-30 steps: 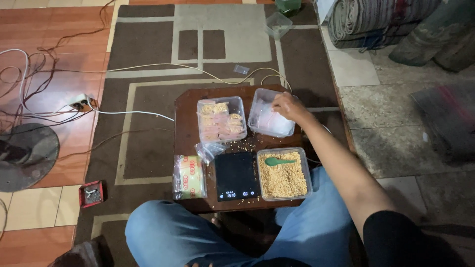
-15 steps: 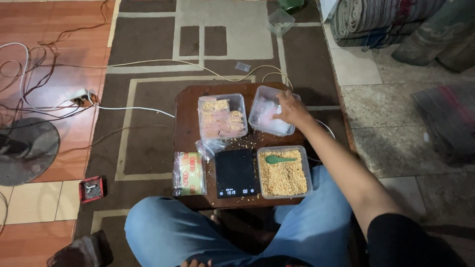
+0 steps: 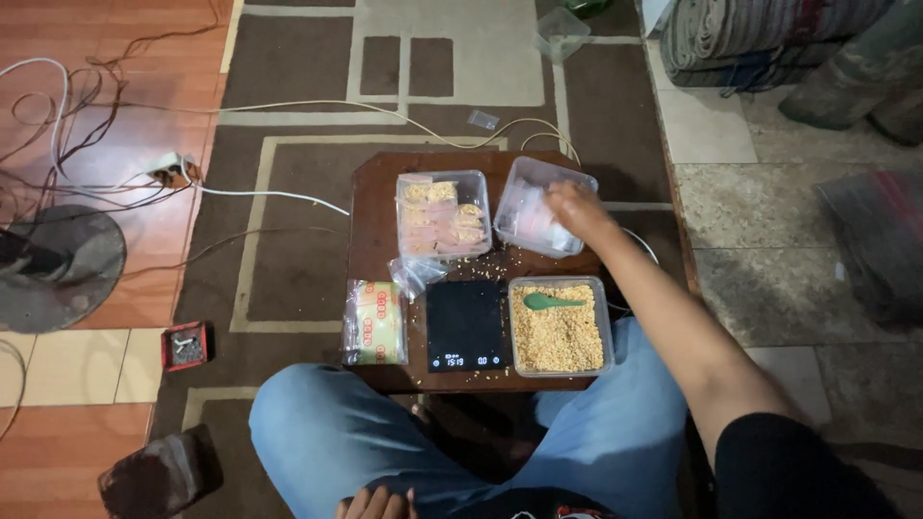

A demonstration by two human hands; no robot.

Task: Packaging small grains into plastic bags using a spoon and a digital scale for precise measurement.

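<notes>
Inside tilted clear tub, right hand

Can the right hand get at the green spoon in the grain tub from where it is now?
Probably yes. The right hand is in the clear container of bags, just beyond the grain tub, and the green spoon lies uncovered on top with nothing between them.

Black scale, green spoon in grain tub, red tin on floor
</notes>
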